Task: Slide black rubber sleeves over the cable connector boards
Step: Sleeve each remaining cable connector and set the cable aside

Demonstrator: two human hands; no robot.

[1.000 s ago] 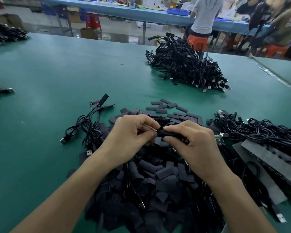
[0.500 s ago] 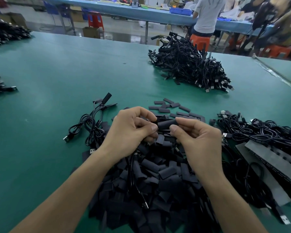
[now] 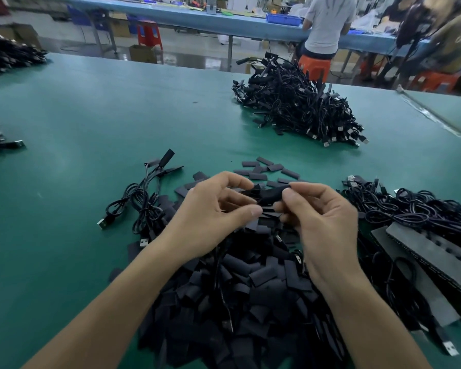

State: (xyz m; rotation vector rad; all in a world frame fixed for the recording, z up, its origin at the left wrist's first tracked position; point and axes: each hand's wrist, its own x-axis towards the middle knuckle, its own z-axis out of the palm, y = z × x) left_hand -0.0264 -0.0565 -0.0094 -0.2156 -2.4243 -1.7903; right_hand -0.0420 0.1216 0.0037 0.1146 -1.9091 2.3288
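left hand (image 3: 213, 209) pinching a cable end (image 3: 251, 193), right hand (image 3: 322, 219) pinching a black sleeve (image 3: 273, 193) onto it above the sleeve pile (image 3: 250, 302) — far heap (image 3: 296, 107) looks finished, tangle at right (image 3: 415, 209) likely waits.

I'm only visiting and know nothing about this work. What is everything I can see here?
table: one, green, fills the foreground
rubber sleeves: large pile, black, under the hands, a few scattered beyond
held sleeve: one, black, between both hands
cable bundle: one, black, left of the pile
cable heap: one, black, far side of the table
loose cables: many, black, right of the pile
foam strips: at least two, grey, right edge
edge cable piles: two, black, left edge
far bench: one, blue, background
stools: several, red or orange, by the far bench
standing person: one, white shirt, at the far bench
left hand: pinches the held sleeve
right hand: pinches its other end
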